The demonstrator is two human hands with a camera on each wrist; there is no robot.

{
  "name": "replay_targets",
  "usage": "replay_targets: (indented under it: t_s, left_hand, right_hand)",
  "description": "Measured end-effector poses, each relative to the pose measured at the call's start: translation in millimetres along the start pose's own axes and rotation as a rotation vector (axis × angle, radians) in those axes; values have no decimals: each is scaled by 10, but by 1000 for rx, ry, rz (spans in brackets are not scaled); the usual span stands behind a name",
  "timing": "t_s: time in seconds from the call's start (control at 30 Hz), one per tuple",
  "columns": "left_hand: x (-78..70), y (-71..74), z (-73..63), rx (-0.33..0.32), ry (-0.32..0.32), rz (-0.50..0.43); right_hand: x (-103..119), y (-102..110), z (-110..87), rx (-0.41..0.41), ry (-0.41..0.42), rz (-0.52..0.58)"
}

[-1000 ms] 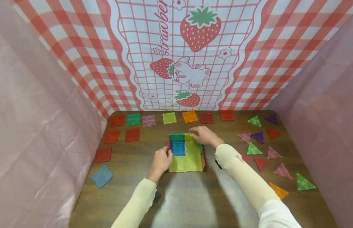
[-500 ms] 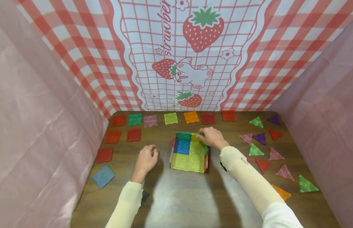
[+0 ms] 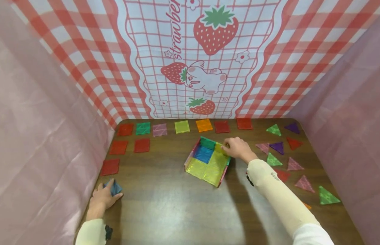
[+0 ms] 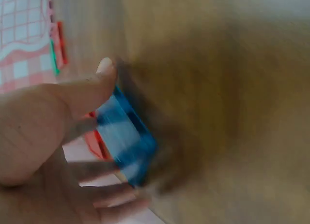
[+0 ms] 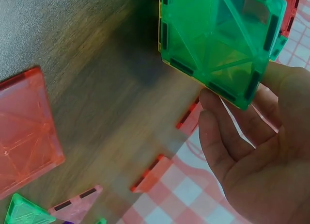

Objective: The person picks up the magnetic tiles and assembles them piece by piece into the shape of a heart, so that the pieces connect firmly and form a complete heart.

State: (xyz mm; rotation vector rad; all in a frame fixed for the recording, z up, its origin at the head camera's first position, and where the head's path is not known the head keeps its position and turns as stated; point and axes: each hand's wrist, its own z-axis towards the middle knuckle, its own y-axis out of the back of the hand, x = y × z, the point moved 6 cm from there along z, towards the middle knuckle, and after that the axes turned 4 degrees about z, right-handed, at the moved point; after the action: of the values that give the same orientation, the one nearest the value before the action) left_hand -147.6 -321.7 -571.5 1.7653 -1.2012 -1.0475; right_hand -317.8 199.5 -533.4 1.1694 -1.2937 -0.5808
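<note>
At the table's left edge, my left hand pinches a blue square magnetic tile between thumb and fingers. The left wrist view shows this blue tile tilted, blurred, with the thumb along one edge. A low open box of magnetic tiles stands mid-table, turned at an angle; its floor is yellow with one blue square, its walls green, yellow and reddish. My right hand holds the box at its far right corner. A green wall tile shows close up in the right wrist view, fingers at its edge.
Square tiles line the back edge, among them an orange one and a yellow-green one. More red squares lie at the left. Triangular tiles, such as a green one, are scattered on the right. Fabric hangs behind.
My left hand has left the box and moved to the left, onto the blue square tile. The box has turned clockwise and shifted slightly right with my right hand at its corner.
</note>
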Motion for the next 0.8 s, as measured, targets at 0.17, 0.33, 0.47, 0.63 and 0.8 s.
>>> replay_targets:
  t_s: [0.17,0.33,0.47,0.63,0.8]
  left_hand:
    - [27,-7,-32,-69,-78,33]
    - [-169,-48,-3,-144,-122,54]
    - [-536,-152,37,-226,-174,-38]
    - [-1237,-283,73,-327,-275,-359]
    - [-1889,-402,96,-340,-401,-605]
  right_hand:
    - [-46,6,-21,0,-7,2]
    - [-43,-21,-6,-5,-8,4]
    - [-33,-26,-6,-6,-10,3]
    - [-50,8,-49,-11,-21,-1]
    - [-87,-4,-97,-15,-43,6]
